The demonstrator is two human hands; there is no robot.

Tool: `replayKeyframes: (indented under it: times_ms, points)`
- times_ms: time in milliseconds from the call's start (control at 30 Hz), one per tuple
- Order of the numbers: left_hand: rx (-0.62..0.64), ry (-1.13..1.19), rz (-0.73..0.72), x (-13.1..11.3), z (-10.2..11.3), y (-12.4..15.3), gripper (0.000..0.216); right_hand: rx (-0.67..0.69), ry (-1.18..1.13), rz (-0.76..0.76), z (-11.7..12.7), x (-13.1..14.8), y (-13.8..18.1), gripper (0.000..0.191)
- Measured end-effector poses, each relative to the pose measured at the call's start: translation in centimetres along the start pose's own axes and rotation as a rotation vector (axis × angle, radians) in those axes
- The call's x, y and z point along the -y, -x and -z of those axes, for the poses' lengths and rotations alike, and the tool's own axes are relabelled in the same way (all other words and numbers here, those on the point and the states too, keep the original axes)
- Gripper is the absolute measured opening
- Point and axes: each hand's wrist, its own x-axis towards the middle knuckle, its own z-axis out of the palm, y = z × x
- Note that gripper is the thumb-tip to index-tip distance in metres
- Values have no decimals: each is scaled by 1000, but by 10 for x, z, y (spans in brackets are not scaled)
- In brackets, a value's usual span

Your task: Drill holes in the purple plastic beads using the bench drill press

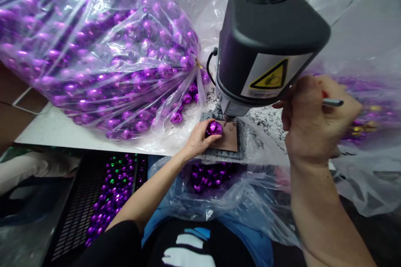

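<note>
Pinch grip: left hand [198,138] holds purple ball [214,128] at brown board's [228,139] ten o'clock; right hand [316,119], at black machine's [272,25] five o'clock, curls round lever [333,102]. Ball probably light, slick, dentable; hold opposite sides.

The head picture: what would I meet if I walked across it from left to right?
Big clear bag of purple balls → left hand holding a shiny purple ball → black machine → right hand → purple and gold things under plastic.
</note>
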Motion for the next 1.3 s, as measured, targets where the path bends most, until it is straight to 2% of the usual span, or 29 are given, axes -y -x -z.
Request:
replayKeyframes:
  times_ms: [100, 200, 367, 467, 600, 800, 1033, 1300]
  points:
    - [-16, -192, -61, -7, -5, -3, 54, -5, 11, 14, 0, 0, 1, 54]
    - [-51, -320, -41, -14, -16, -8, 51, 1, 15, 10, 0, -2, 1, 54]
    - [-94, -321, -45, -15, -39, -9, 46, -9, 15, -5, 1, -2, -2, 53]
    - [-102, -305, -64, -11, -46, -9, 46, 11, 26, -24, 4, -1, 2, 50]
    - [-107, -303, -53, -10, -46, -10, 46, 20, 125, 17, 9, -7, 22, 41]
    - [-105, -282, -35, -14, -45, -11, 43, -20, 263, 192, 14, -24, 46, 19]
    - [-108, -299, -32, -16, -45, -10, 41, -131, 195, 245, 3, -43, 52, 12]
    - [-116, -304, -48, -13, -46, -10, 43, -207, 119, 436, -12, -83, 58, 14]
